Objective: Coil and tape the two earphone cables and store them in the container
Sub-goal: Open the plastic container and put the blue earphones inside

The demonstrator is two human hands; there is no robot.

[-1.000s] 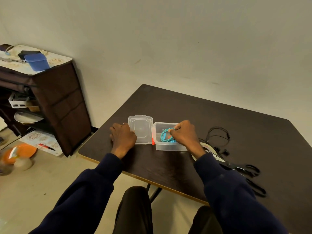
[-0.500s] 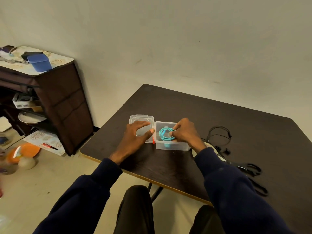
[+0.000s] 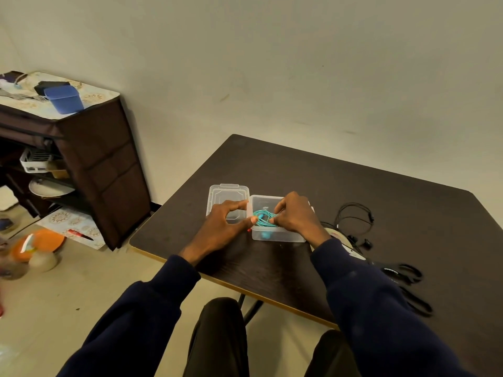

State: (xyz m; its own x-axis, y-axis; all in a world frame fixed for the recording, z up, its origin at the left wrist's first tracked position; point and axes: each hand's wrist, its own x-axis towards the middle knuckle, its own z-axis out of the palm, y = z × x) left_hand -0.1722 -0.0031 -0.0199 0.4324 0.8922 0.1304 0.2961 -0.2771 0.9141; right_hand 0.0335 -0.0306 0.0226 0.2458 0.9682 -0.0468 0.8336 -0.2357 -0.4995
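Dark wooden table [image 3: 313,172] set against a plain wall. Teal earphone cable [image 3: 265,219], coiled, is held over the open clear plastic container [image 3: 277,236]. Right hand [image 3: 295,214] is pinched on the coil. Left hand [image 3: 221,225] is spread, thumb at the container's near-left rim; no grip seen. Hinged lid [image 3: 227,193] lies flat leftward. Black earphones [image 3: 353,221] lie loose to the right, scissors [image 3: 402,273] nearer.

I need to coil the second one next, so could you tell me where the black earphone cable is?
The black earphone cable lies loose on the dark table, right of the clear container and beyond the scissors.
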